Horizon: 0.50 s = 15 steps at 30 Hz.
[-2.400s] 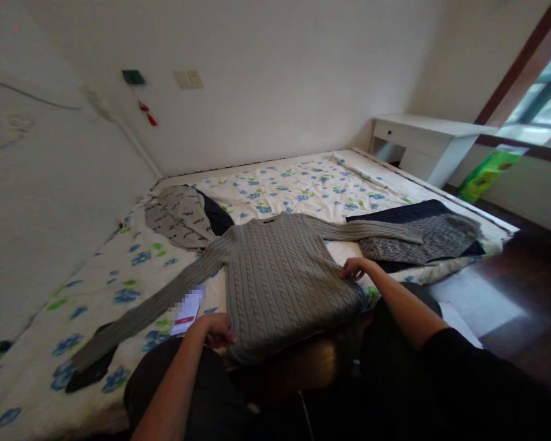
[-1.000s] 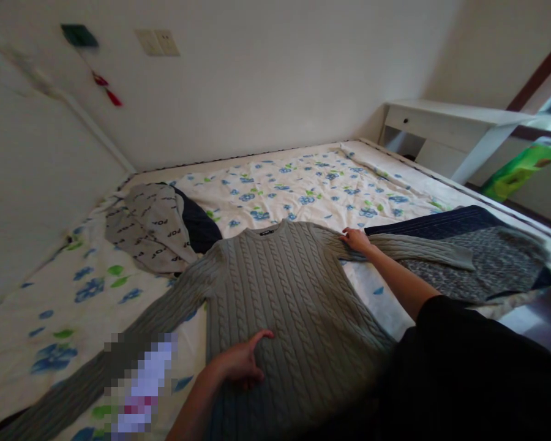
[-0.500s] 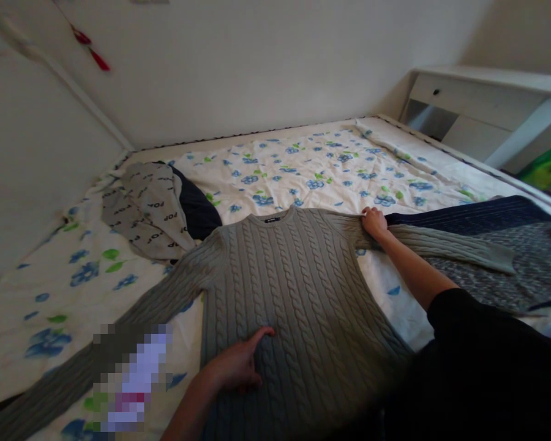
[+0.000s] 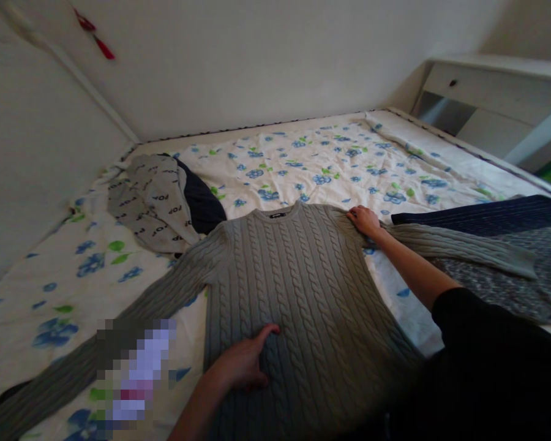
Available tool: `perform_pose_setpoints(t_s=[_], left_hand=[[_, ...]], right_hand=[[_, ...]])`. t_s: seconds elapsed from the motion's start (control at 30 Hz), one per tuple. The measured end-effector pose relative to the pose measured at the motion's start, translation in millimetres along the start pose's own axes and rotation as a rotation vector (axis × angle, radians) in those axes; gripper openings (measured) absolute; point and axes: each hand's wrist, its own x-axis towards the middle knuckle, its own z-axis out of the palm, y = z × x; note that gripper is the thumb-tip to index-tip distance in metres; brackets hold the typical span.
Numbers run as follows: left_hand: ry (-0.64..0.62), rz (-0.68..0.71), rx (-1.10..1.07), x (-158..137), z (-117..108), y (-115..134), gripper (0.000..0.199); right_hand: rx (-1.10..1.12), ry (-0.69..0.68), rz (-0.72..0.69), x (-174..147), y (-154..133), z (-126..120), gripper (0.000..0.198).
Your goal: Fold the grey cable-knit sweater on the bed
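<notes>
In the middle of the bed, a grey cable-knit sweater [image 4: 298, 288] lies flat, chest up, its thick ribbed braids running from neck to hem and both sleeves spread out to the sides. The left hand [image 4: 243, 362] rests palm down on the lower front of the knit, fingers loosely spread and gripping nothing, the forefinger stretched toward the far side. The right hand [image 4: 363, 222] lies on the sweater's right shoulder, where the sleeve begins, fingers curled lightly onto the wool; whether they pinch it I cannot tell. Under the sweater is a white bedsheet [image 4: 330, 159] printed with blue flowers and green leaves, softly creased. To the far left sits a crumpled grey garment [image 4: 153, 202] with dark lettering, touching a dark navy cloth [image 4: 202, 205]. On the right, under the sleeve end, lie a speckled grey knit [image 4: 509, 282] and a navy striped fabric [image 4: 482, 214]. A white desk [image 4: 496, 92] stands far right.
</notes>
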Motion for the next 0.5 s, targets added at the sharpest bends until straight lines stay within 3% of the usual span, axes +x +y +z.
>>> perform_pose_setpoints(t_s=[0.3,0.5], left_hand=[[0.044,-0.005,0.023,-5,-1,6,0.116],[-0.025,-0.048,-0.048,-3,-3,9,0.120]], right_hand=[[0.068,0.185,0.097,16,16,6,0.041],[0.103,0.132,-0.033,0,-2,22,0.053]])
